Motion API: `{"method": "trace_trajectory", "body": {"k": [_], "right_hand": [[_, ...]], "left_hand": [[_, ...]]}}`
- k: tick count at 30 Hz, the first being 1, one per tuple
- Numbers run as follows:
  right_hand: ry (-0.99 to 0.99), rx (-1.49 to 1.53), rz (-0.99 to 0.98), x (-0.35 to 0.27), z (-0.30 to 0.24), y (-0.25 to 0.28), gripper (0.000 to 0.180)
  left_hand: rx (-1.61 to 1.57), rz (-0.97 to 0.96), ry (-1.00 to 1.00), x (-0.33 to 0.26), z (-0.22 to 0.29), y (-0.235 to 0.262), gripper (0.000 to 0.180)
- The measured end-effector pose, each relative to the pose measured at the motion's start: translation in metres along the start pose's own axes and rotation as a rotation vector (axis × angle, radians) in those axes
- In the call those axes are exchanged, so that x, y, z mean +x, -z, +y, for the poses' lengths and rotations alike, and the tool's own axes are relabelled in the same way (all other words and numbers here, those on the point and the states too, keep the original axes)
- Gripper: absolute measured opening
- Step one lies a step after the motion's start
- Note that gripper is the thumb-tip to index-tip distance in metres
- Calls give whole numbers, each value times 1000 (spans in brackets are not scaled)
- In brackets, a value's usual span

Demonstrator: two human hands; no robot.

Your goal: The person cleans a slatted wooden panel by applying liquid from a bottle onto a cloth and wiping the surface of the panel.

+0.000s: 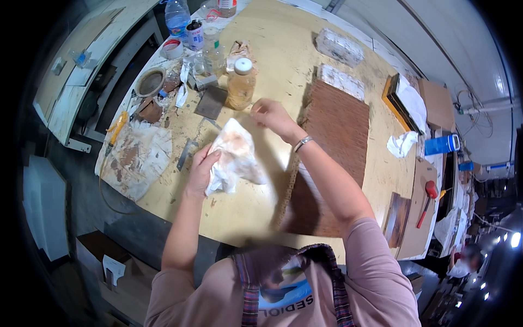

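The left hand (201,168) pinches a stained white rag (235,150) just this side of the white-capped bottle (241,90), which the right hand (276,117), grip unclear beside it, could topple by swinging left.

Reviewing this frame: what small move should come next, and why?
Probably the right hand should reach for the white-capped clear plastic bottle of amber liquid: that hand is close to the bottle's lower part, while the left hand grips the crumpled, brown-stained white cloth.
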State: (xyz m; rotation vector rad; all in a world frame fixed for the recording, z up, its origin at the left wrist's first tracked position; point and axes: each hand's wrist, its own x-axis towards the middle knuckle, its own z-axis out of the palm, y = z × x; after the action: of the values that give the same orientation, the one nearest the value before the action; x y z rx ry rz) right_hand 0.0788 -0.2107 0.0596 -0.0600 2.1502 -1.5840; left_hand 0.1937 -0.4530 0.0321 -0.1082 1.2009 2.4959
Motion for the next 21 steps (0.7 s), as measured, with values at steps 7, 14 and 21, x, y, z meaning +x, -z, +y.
{"method": "trace_trajectory", "body": {"k": [7, 14, 21], "right_hand": [[520, 227, 355, 81, -5, -39, 95], [570, -460, 349, 70, -22, -27, 66], [672, -1181, 349, 12, -25, 4, 32]], "left_hand": [[-180, 114, -74, 20, -3, 4, 47], [-258, 115, -59, 45, 6, 0, 52], [-332, 93, -20, 50, -6, -13, 53]]}}
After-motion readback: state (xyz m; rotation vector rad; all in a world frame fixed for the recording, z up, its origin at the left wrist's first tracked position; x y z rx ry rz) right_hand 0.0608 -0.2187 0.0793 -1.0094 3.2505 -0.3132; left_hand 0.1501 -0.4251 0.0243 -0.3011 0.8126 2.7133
